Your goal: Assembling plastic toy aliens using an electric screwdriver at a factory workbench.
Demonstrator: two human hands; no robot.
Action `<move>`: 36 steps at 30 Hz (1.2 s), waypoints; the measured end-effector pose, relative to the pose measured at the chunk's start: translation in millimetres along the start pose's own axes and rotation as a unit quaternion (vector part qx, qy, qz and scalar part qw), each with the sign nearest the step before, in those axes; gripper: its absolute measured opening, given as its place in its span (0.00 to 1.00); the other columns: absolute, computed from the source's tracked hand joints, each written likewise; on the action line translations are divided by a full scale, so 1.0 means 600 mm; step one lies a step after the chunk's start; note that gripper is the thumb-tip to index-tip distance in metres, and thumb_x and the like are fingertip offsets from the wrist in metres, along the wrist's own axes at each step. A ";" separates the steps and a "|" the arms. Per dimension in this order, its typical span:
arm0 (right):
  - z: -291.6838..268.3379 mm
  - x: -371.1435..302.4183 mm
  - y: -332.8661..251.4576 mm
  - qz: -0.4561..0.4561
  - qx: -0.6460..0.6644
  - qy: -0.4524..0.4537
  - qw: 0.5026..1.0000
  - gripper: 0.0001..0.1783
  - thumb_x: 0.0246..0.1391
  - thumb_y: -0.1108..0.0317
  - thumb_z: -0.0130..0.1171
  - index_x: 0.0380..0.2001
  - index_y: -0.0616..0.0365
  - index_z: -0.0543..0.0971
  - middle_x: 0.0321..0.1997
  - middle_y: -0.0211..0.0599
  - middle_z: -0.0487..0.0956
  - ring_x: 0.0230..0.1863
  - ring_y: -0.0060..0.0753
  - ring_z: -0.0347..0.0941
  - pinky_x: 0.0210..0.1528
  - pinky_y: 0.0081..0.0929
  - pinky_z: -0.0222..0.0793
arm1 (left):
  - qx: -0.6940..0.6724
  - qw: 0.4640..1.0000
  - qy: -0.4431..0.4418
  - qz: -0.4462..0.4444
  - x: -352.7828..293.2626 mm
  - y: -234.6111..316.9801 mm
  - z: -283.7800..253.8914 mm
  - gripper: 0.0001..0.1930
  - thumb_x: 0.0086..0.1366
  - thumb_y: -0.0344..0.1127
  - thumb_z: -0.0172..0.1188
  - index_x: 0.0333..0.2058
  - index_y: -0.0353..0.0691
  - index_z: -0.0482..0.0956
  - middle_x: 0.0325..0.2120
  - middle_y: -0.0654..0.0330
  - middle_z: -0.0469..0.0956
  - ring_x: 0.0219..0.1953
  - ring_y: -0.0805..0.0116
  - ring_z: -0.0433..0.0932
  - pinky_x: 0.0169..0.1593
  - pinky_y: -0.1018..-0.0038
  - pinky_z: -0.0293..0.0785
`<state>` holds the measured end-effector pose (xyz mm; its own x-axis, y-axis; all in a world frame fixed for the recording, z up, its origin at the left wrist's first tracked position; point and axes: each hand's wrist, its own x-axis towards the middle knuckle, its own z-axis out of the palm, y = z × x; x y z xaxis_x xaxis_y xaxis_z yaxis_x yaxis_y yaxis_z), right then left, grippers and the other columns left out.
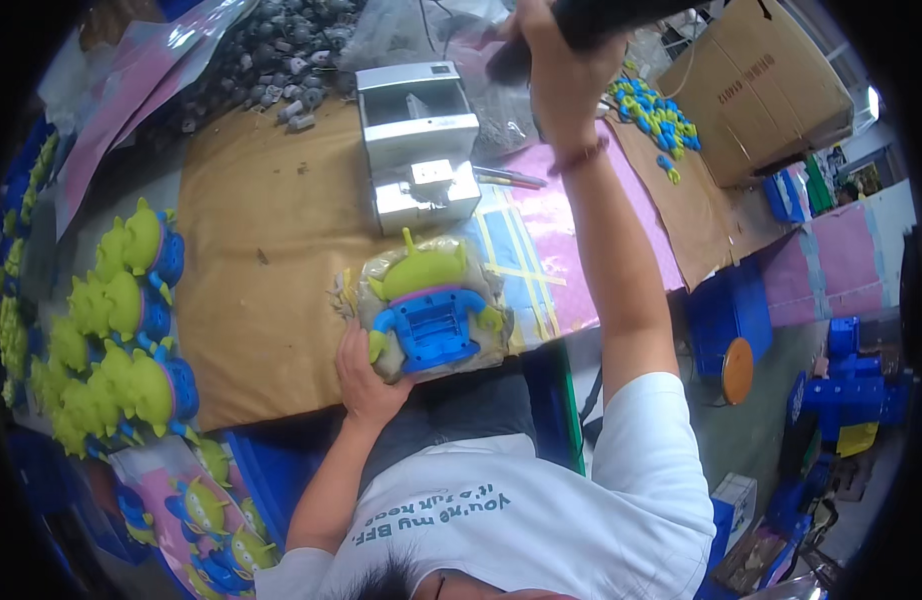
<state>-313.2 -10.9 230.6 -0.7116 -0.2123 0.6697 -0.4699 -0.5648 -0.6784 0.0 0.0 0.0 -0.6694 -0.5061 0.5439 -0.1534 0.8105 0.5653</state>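
Observation:
A green and blue alien toy figure [428, 312] lies on a plastic-covered pad [493, 345] in front of me. Its blue back faces up, showing an open slotted compartment. Against the toy's lower left side, next to one green toy hand, my left hand [369, 378] holds it with fingers and thumb at its edge. My right hand [566, 60] is raised high at the far side, wrapped round a black handheld tool [601, 22]. That tool is partly cut off by the picture's upper edge, and its exact kind cannot be made out.
Beyond the toy stands a silver-grey machine [418, 140], with pens [511, 178] beside it. Grey parts [296, 75] are heaped at the back left. Several green toys [131, 330] line the left. Small blue and green pieces [661, 120] lie by a cardboard box [756, 90].

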 end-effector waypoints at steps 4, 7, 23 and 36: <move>0.017 0.048 0.084 -0.015 -0.158 0.026 0.987 0.22 0.47 0.69 0.68 0.43 0.59 0.70 0.21 0.29 0.74 0.17 0.19 0.70 0.18 0.22 0.65 | 0.001 1.000 0.001 0.021 0.011 -0.013 -0.017 0.48 0.43 0.42 0.74 0.60 0.37 0.55 0.57 0.39 0.62 0.57 0.37 0.64 0.59 0.51 0.60; -0.018 0.054 0.105 -0.038 -0.294 -0.040 0.954 0.25 0.46 0.69 0.67 0.48 0.58 0.69 0.23 0.32 0.75 0.20 0.21 0.72 0.21 0.23 0.68 | -0.008 1.000 0.004 0.020 0.010 -0.007 -0.005 0.48 0.43 0.42 0.74 0.59 0.37 0.55 0.57 0.38 0.62 0.57 0.37 0.64 0.59 0.50 0.60; 0.044 -0.030 0.040 0.138 0.028 -0.212 0.967 0.17 0.46 0.79 0.62 0.37 0.61 0.66 0.25 0.35 0.78 0.22 0.26 0.76 0.27 0.22 0.73 | -0.005 1.000 0.013 0.012 0.012 -0.011 -0.008 0.48 0.39 0.41 0.75 0.58 0.39 0.57 0.56 0.38 0.64 0.57 0.38 0.66 0.56 0.52 0.62; 0.018 -0.072 0.064 0.215 -0.047 -0.198 0.955 0.24 0.47 0.73 0.60 0.48 0.67 0.67 0.21 0.35 0.75 0.21 0.27 0.74 0.27 0.23 0.70 | -0.013 1.000 0.020 0.019 0.016 -0.008 -0.011 0.49 0.38 0.40 0.75 0.58 0.37 0.57 0.56 0.37 0.64 0.57 0.38 0.66 0.57 0.52 0.63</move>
<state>-295.0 -32.2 178.7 -0.6041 -0.7048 0.3719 -0.2367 -0.2869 -0.9282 -0.8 -10.8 6.7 -0.6447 -0.4874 0.5889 -0.1102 0.8216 0.5594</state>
